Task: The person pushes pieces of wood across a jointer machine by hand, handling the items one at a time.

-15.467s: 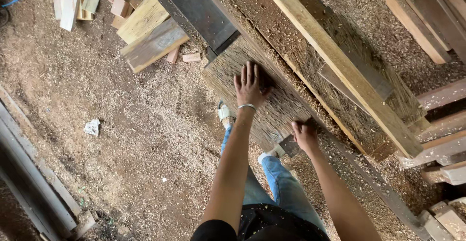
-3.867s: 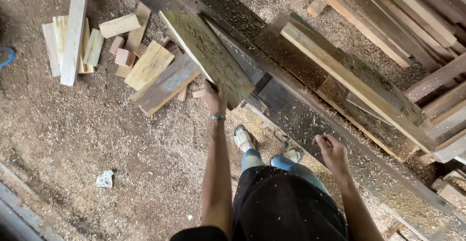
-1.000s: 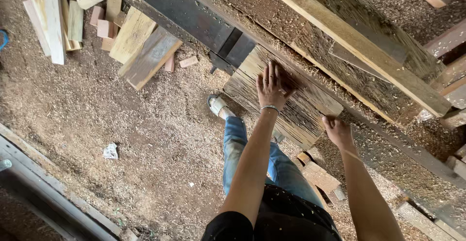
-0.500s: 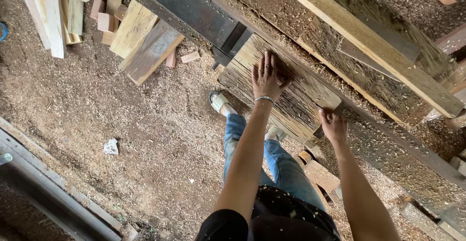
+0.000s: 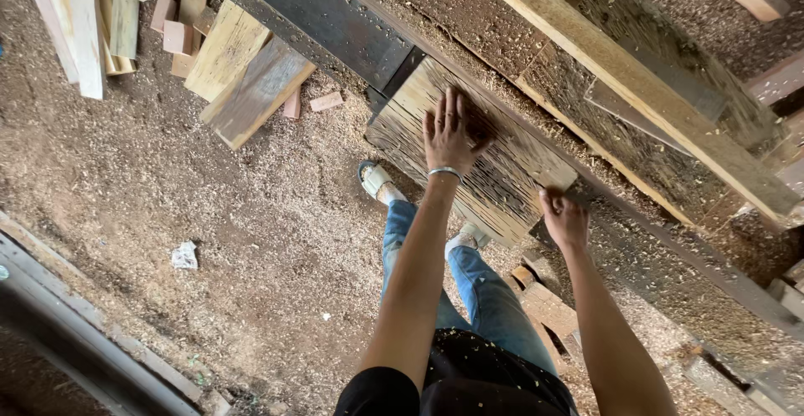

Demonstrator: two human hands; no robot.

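Rough, grey-brown wood: a thick slab (image 5: 473, 144) lying flat along the near edge of the long saw bench (image 5: 335, 22), overhanging that edge slightly toward the legs. Left hand (image 5: 448, 131) pressed palm-down on the slab's top face, fingers (image 5: 444, 110) spread wide and flat, clamped on nothing. Right hand (image 5: 565, 219) at the slab's near right corner, fingers curled against the edge; whether actually gripping or only pushing, cannot tell from this angle. Judging by the pose, midway through feeding or sliding the slab along the bench: already lifted up and seated on the bench, not yet clear of its near edge nor aligned with the pale long plank (image 5: 620, 81) lying farther back. No fresh cut visible in the slab. Sawdust (image 5: 251, 232) thick over the floor, and 1 loose pile of offcuts (image 5: 226, 72) near the bench's left end, well apart from both hands. A bracelet (image 5: 444, 171) on the left wrist.
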